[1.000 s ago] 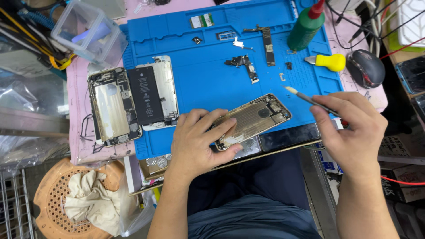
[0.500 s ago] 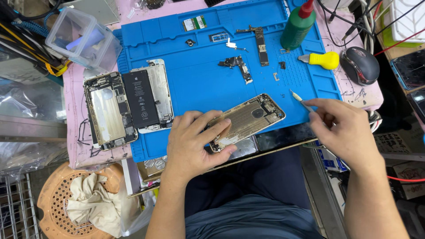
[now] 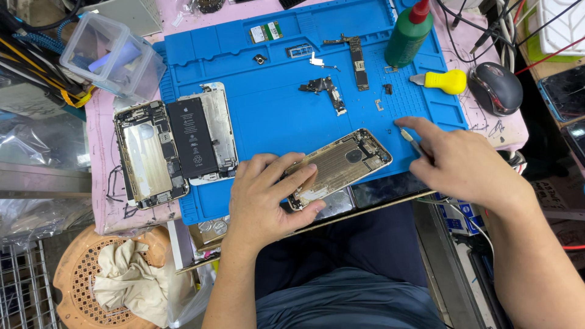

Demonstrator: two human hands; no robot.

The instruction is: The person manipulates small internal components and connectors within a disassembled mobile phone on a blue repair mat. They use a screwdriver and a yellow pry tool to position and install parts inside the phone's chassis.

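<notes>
Our left hand [image 3: 268, 198] lies palm down, fingers curled loosely around the near end of the gold phone housing [image 3: 341, 166], pinning it at the front edge of the blue work mat [image 3: 274, 116]. Our right hand [image 3: 466, 164], just right of the housing, pinches thin tweezers [image 3: 411, 140] between thumb and forefinger, tip touching the mat. Two opened phones [image 3: 173, 143] lie well left.

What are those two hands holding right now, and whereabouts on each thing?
The left hand pins the open gold phone housing at its near end, fingers on top. The right hand pinches thin metal tweezers along the shaft, tip showing.
</notes>
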